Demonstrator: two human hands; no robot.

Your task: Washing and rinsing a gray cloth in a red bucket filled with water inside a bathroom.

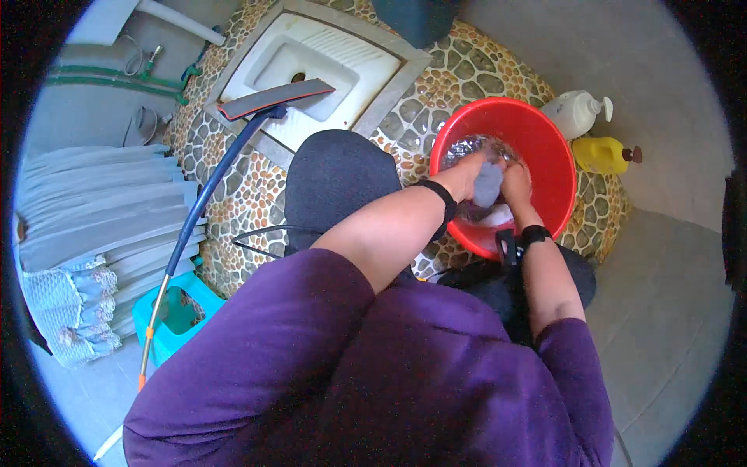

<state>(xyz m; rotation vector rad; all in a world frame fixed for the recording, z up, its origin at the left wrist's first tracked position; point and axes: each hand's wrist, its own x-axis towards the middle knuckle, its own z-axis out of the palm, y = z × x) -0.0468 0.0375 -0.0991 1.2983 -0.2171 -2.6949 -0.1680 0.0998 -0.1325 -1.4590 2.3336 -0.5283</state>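
Observation:
Both hands are down inside a round red bucket [562, 159] that holds foamy water [467, 148]. Between them is a small wet grey cloth [488, 184], perhaps a sock, though its exact kind is hard to make out. My left hand [464, 176] is closed on the cloth from the left side. My right hand [515, 187] grips it from the right, with its fingers curled and partly hidden. Below the hands, a white cloth [496, 215] lies in the water near the bucket's close side.
A white pump bottle [572, 114] and a yellow bottle [599, 156] stand right of the bucket. A squat toilet [342, 58] lies ahead left, with a long-handled floor squeegee [212, 187] across it. A teal stool [204, 296] and grey-blue curtain [117, 210] are at left.

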